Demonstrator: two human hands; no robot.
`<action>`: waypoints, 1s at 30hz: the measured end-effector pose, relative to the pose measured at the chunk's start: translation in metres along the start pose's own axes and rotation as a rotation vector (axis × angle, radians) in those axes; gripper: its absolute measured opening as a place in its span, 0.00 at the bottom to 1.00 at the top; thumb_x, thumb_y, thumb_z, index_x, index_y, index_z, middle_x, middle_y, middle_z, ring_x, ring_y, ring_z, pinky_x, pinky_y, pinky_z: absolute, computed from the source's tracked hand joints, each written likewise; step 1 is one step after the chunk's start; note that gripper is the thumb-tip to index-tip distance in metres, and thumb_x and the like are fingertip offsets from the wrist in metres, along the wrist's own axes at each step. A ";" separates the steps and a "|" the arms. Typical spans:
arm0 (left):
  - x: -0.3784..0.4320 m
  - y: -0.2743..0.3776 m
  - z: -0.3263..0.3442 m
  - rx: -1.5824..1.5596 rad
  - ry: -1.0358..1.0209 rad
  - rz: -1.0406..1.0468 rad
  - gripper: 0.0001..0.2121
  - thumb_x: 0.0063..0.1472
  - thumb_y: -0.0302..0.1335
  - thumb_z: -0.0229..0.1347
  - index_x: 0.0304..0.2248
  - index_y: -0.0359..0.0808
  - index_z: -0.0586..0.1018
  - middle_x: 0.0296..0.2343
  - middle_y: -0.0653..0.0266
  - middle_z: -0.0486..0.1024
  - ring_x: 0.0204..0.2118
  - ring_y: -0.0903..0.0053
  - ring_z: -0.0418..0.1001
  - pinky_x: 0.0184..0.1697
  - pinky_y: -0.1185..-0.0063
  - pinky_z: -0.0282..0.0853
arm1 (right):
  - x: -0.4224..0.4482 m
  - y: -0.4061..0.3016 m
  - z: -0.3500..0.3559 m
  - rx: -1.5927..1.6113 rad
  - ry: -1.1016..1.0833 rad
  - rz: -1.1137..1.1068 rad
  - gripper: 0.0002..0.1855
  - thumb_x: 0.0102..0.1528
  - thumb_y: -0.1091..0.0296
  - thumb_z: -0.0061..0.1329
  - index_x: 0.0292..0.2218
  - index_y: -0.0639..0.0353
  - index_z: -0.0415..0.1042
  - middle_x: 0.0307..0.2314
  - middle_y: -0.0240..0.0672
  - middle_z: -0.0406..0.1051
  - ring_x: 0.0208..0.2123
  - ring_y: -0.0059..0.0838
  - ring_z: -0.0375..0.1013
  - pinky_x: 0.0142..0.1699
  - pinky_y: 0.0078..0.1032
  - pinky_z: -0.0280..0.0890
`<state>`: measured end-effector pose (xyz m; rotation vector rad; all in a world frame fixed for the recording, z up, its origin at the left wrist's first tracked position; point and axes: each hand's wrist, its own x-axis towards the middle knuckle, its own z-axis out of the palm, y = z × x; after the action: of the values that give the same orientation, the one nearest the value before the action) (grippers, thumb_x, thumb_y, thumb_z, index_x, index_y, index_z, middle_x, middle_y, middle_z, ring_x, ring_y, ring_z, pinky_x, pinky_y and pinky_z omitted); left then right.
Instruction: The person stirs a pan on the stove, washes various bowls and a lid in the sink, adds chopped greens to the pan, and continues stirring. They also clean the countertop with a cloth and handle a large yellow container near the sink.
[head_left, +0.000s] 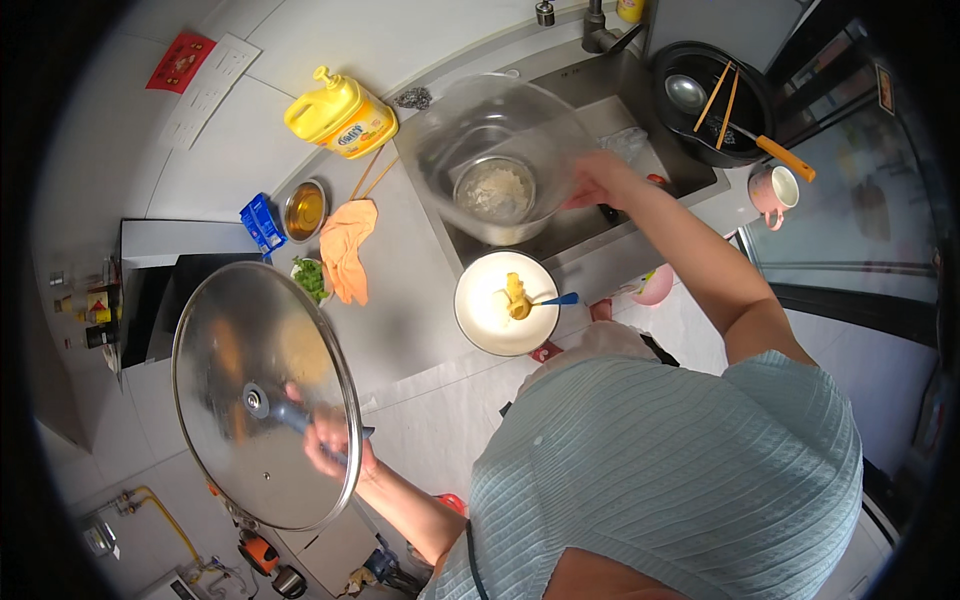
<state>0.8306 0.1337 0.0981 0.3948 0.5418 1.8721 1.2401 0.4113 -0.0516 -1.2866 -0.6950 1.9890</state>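
My left hand (334, 442) grips the blue-grey handle of a large glass pan lid (262, 465) and shows through the glass. The lid is tilted, its metal screw side towards me. At the sink (585, 244), my right hand (604, 180) holds the rim of a large clear bowl (555, 112), blurred by motion. A steel bowl (531, 176) with pale contents shows within its outline; whether it is inside or beneath, I cannot tell. Nearer me, a white bowl (480, 330) holds yellowish paste and a blue-handled spoon (559, 299).
On the counter are a yellow detergent jug (341, 116), bowl of amber liquid (306, 211), blue packet (262, 225), chopped greens (308, 279), orange cloth (347, 247) and chopsticks (375, 176). Right of the sink stand a black pot (675, 135) with a ladle and chopsticks, and a pink mug (765, 191).
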 end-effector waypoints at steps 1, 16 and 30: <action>0.004 -0.005 0.000 -0.001 -0.016 -0.023 0.28 0.57 0.17 0.46 0.57 0.36 0.56 0.21 0.70 0.58 0.18 0.88 0.56 0.20 0.89 0.59 | -0.013 -0.003 -0.015 0.068 0.096 0.008 0.12 0.49 0.74 0.41 0.36 0.71 0.63 0.29 0.49 0.70 0.31 0.55 0.75 0.33 0.40 0.75; 0.042 -0.097 0.053 0.017 -0.083 -0.235 0.29 0.57 0.18 0.47 0.57 0.33 0.53 0.19 0.70 0.60 0.15 0.90 0.58 0.17 0.89 0.63 | 0.142 0.123 -0.176 0.545 0.424 0.321 0.29 0.53 0.73 0.42 0.55 0.64 0.48 0.52 0.55 0.56 0.43 0.57 0.69 0.43 0.53 0.69; 0.034 -0.150 0.083 0.007 0.044 -0.168 0.30 0.57 0.18 0.49 0.57 0.33 0.50 0.20 0.69 0.60 0.17 0.90 0.58 0.16 0.90 0.60 | 0.198 0.174 -0.185 -1.669 -0.266 0.241 0.26 0.50 0.47 0.48 0.43 0.59 0.74 0.46 0.42 0.68 0.46 0.42 0.70 0.51 0.34 0.63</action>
<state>0.9791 0.2263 0.0872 0.3045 0.5933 1.7209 1.3102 0.4656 -0.3608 -1.9169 -2.7339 1.5051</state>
